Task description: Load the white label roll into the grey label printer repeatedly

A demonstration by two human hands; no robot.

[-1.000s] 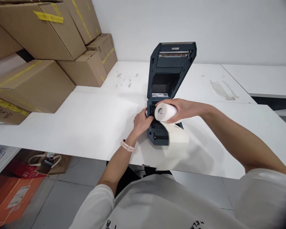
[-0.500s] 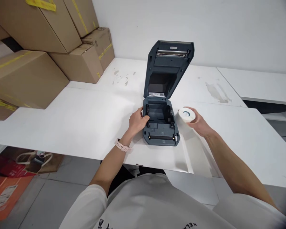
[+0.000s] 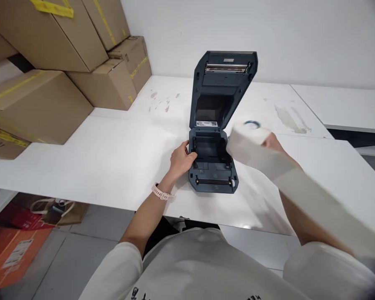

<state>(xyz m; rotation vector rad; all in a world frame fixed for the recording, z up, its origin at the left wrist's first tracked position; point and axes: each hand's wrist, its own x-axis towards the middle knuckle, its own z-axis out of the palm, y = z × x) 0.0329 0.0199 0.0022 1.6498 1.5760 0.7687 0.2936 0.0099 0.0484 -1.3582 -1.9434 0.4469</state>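
A dark grey label printer (image 3: 213,168) stands on the white table with its lid (image 3: 224,89) raised, showing the hollow inside and a black roller (image 3: 214,182) near the front. My left hand (image 3: 182,159) grips the printer's left edge, thumb over the rim and fingers against the outer side. Just right of the printer, my right hand (image 3: 273,145) holds a roll of white labels (image 3: 245,139) in the air, its core facing up. From the roll a long loose strip (image 3: 312,191) trails across my right forearm to the lower right, blurred by motion. Most of my right fingers are hidden behind the roll.
Cardboard boxes (image 3: 103,87) with yellow tape are stacked at the table's back left. Below the table on the left, a paper bag (image 3: 76,214) and an orange box (image 3: 17,254) are on the floor. A second white surface (image 3: 359,106) adjoins at the right.
My right hand has lifted the label roll and tilted it. The strip that hung down toward the table's front edge now swings out to the right over my forearm. My left hand stays on the printer.
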